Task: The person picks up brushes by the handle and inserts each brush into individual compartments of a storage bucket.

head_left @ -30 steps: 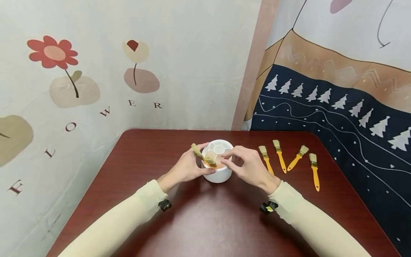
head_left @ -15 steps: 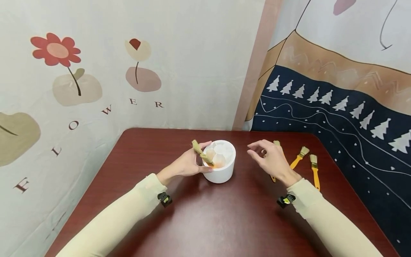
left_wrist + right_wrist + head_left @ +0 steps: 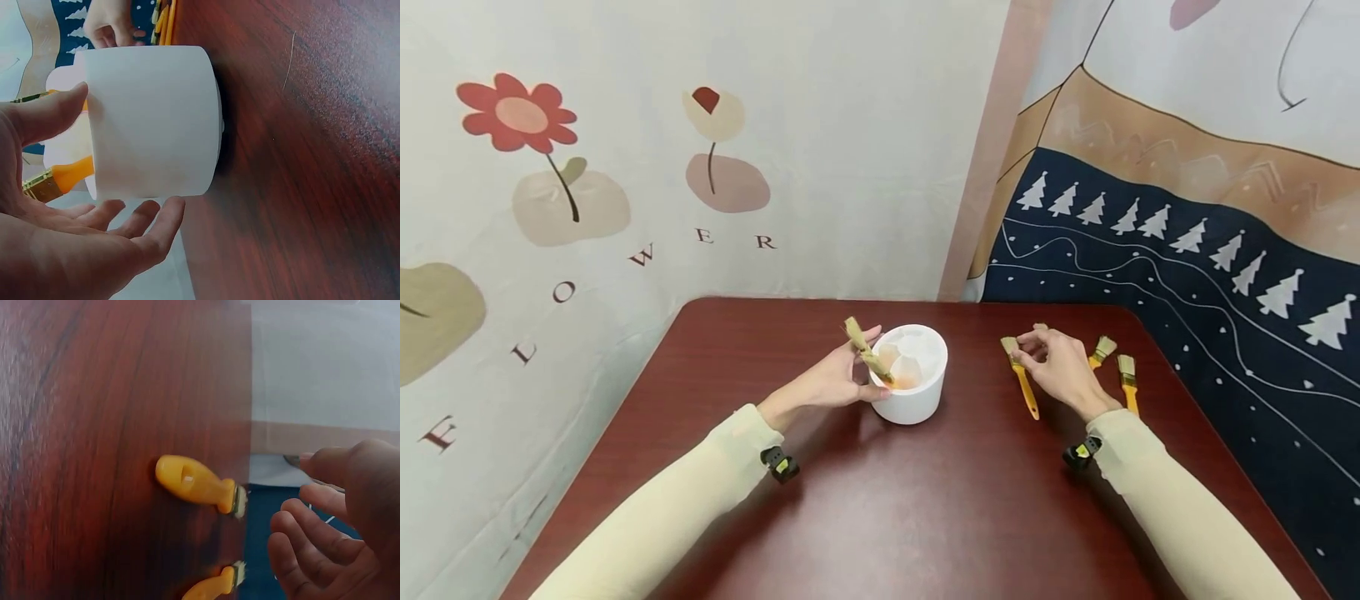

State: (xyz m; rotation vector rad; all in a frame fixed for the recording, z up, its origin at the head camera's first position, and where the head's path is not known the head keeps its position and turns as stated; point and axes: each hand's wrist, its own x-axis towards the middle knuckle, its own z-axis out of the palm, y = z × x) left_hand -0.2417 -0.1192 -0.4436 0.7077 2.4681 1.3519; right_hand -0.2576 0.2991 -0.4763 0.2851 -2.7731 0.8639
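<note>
My left hand (image 3: 831, 379) holds a white round pot (image 3: 912, 407) with a divided inside, its thumb at the rim and its fingers along the side. Two paintbrushes (image 3: 874, 365) stand in the pot, bristles up and leaning left. The left wrist view shows the orange handle (image 3: 74, 175) of one passing inside the rim. My right hand (image 3: 1063, 371) is over the loose brushes at the right, fingers loosely bent with nothing between them. Nearest to it lies a paintbrush (image 3: 1027, 396) with a yellow handle; in the right wrist view that handle (image 3: 187, 479) lies apart from the fingers.
Two more paintbrushes, one tilted (image 3: 1103, 350) and one nearly straight (image 3: 1127, 379), lie right of the hand. Another brush's bristles (image 3: 1040, 326) barely show behind it. The dark red table (image 3: 880, 517) meets printed cloth walls (image 3: 850, 167) at the back.
My right hand has left the pot and moved right to the loose brushes. My left hand stays on the pot, which has tipped slightly; the brushes in it remain.
</note>
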